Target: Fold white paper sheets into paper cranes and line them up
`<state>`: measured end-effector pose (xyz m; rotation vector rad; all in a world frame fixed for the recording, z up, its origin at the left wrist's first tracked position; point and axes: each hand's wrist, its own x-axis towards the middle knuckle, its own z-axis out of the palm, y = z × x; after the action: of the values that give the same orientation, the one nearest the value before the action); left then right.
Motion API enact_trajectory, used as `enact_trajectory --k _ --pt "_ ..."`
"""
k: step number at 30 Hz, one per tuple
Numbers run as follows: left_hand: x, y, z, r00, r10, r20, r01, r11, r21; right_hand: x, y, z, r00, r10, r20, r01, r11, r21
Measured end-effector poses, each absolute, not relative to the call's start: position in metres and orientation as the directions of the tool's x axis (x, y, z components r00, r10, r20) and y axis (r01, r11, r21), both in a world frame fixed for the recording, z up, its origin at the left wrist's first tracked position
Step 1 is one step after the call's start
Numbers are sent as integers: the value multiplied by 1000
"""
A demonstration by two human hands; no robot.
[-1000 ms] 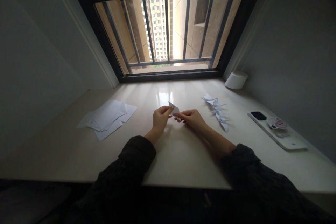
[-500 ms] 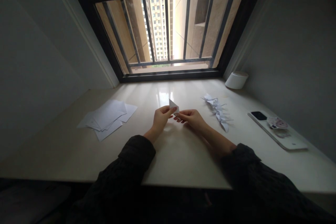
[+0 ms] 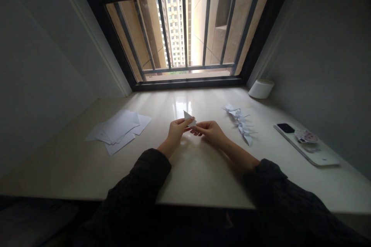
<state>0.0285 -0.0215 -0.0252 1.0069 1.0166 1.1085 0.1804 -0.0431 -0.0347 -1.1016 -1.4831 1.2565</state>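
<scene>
Pinching one small, pointed, folded white paper piece (image 3: 187, 115), the bare left hand (image 3: 175, 129) is nearer its bulk, thumb across it; the bare right hand (image 3: 212, 132) nips its near right corner between closed fingertips. It lies between them, long axis slanting far-left to near-right. Rightward sit perhaps four overlapping white paper cranes (image 3: 238, 116); leftward, at least four loose white paper sheets (image 3: 121, 125); farther right, one white rectangular phone (image 3: 318, 156); farthest back, one stubby white cylinder (image 3: 261, 89).
</scene>
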Motion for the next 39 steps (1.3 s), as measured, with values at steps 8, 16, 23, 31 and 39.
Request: enact_trajectory --k 8,16,23,31,39 --pt "25 -17 -23 100 987 -126 -297 151 943 178 -44 -35 -227 972 65 76 84 -994" --pt "24 -16 -20 69 990 -122 -336 139 931 177 -45 -33 -236 970 56 84 77 -993" --pt "25 -16 -17 48 984 -170 -354 175 919 176 -43 -35 -240 969 56 75 76 -994" --pt "22 -15 -17 52 980 -192 -385 197 901 176 -45 -34 -258 965 48 83 72 -994" --pt "21 -15 -16 26 979 -204 -415 196 888 174 -46 -33 -266 963 37 77 60 -995"
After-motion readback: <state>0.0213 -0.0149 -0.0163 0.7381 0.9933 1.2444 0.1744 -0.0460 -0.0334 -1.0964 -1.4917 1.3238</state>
